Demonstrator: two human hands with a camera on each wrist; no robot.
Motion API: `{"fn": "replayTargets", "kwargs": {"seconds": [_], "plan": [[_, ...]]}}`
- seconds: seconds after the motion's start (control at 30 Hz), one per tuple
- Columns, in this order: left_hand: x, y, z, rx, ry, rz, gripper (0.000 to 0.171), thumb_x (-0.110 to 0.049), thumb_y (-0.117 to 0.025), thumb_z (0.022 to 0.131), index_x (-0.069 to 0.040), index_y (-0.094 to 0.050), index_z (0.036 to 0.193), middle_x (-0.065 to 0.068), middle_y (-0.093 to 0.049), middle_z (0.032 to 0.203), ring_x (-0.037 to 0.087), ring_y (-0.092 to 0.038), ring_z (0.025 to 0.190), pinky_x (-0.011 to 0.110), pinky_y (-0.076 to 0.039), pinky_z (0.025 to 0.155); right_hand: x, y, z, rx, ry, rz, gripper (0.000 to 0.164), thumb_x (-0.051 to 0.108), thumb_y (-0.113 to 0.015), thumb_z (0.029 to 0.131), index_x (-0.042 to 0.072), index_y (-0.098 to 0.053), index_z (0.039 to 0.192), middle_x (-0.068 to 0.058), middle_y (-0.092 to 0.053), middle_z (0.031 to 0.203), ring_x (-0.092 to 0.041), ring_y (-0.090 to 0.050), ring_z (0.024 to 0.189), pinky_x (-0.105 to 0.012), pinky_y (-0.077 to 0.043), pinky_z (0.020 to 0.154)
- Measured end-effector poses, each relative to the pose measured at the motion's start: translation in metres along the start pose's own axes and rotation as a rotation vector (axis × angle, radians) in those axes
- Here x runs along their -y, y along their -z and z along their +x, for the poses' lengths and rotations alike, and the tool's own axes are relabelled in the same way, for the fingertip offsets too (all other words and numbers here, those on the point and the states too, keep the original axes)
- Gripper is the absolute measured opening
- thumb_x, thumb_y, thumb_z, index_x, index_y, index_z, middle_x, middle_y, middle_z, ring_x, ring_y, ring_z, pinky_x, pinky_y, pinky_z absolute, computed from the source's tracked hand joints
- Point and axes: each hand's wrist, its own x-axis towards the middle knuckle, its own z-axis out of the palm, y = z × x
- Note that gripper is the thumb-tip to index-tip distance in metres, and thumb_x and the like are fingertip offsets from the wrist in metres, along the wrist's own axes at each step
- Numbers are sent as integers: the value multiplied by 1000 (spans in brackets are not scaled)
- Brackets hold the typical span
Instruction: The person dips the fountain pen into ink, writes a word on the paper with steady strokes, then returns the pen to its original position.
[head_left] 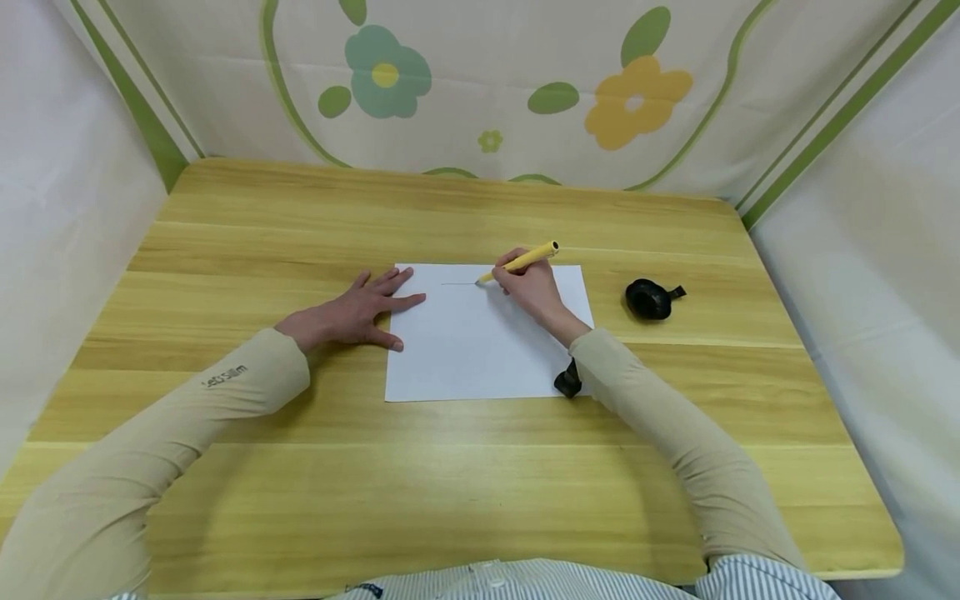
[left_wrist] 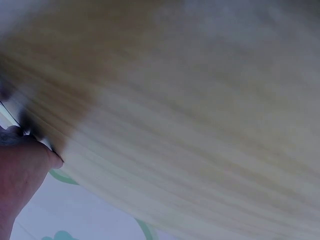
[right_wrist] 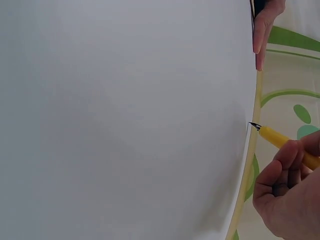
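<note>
The paper lies mid-table, the left hand spread over its left edge, gripping nothing. The right hand pinches a pen, its tip at the right end of a thin line near the far edge. Too light a left-hand press, I'd say, could let the paper skid and kink that line.

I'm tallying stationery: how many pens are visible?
1: a yellow pen in the right hand, its tip at the end of a thin line on the white paper. Others could be hidden.
</note>
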Motion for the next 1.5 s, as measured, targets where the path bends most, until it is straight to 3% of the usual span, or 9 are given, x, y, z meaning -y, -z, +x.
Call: {"fn": "replayTargets", "kwargs": {"seconds": [1.5], "plan": [[0,0,0,-1,-7,-12,84,-49,-68,82,-15,-30,149,19,1,159,41,3,146,67,5,110,-10,19,-7,-49,-40,-17,14,16,-62,89,5,-60,97,0,-57,75,-11,-54,62,-21,-44,58]]}}
